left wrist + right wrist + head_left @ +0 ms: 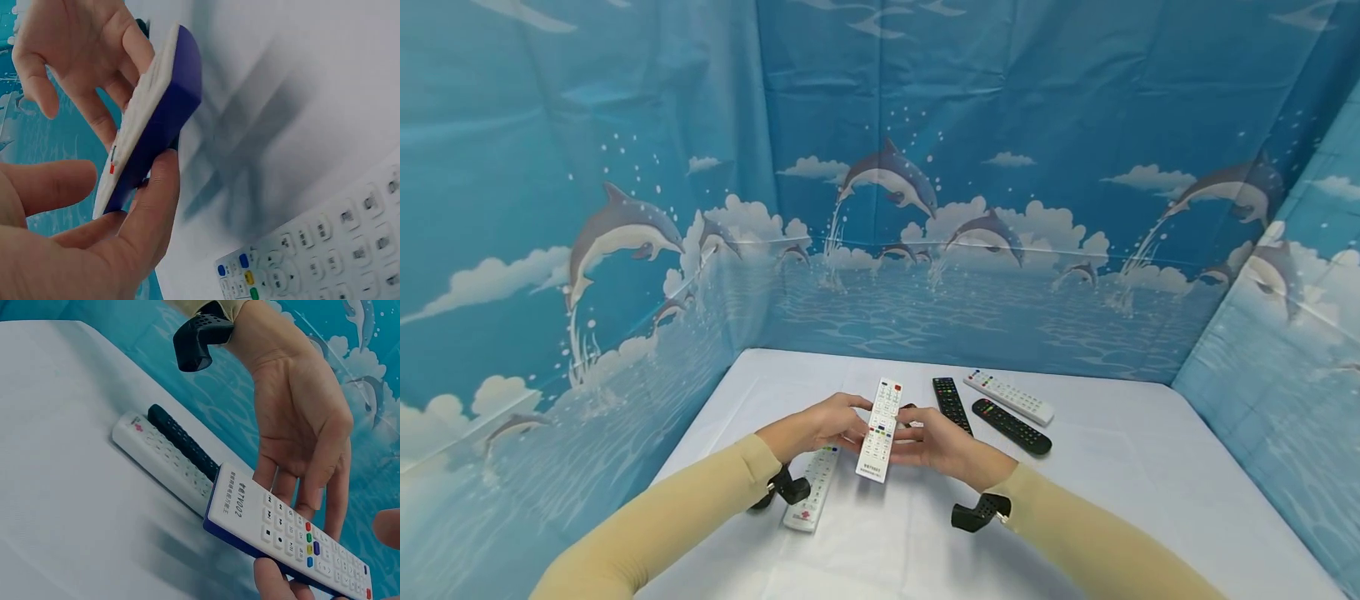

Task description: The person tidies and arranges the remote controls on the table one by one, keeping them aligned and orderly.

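In head view, holds the blue-backed remote [880, 429] in the air above the table [1112, 500], between left hand [831, 422] and right hand [947, 446], with fingers of both gripping at its long edges. Has near white remote [822, 479] lying to the left of the blue-backed remote, partly under the left wrist. To its right, has slim black remote [951, 402], wide black remote [1011, 427] and far white remote [1009, 397]; behind it, dolphin curtain [970, 125].

In left wrist view, has left fingers bent against the back of the blue-backed remote; cannot tell about contact of left thumb. Has right fingers reaching behind it, with thumb apart.

In right wrist view, shows button side of the blue-backed remote, with right fingertips at its lower edge. Beyond its end, has dark remote [181, 439] beside near white remote.
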Demonstrator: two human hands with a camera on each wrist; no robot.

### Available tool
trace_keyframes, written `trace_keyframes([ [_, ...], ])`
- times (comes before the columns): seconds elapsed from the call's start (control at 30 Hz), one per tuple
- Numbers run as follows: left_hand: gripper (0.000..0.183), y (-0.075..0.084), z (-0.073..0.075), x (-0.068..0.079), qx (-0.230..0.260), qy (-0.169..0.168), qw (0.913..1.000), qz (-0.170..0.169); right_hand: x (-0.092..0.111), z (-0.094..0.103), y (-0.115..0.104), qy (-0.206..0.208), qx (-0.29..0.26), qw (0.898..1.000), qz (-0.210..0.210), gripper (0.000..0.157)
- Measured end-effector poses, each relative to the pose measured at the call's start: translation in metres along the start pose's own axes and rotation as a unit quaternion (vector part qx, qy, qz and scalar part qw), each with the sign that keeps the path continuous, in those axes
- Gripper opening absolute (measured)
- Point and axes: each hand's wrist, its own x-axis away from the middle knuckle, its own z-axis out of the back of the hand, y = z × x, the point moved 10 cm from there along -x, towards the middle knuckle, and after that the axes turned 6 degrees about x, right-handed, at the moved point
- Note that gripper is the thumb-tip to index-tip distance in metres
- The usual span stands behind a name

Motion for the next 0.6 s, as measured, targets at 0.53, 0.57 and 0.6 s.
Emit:
trace_keyframes([
  [0.53, 0.045, -0.030, -0.016, 0.029, 0.055, -0.018, 0.9955, 0.075, 0.016, -0.003, 0.047, 0.016, 0.032, 0.999, -0.028, 0.062],
  [0.57, 0.047, -0.032, -0.016, 0.030, 0.059, -0.022, 0.9949, 0.079, 0.017, -0.003, 0.049, 0.017, 0.034, 0.999, -0.030, 0.062],
  [0.6, 0.049, -0.033, -0.016, 0.030, 0.062, -0.023, 0.9944, 0.083, 0.017, -0.003, 0.050, 0.020, 0.038, 0.999, -0.030, 0.062],
])
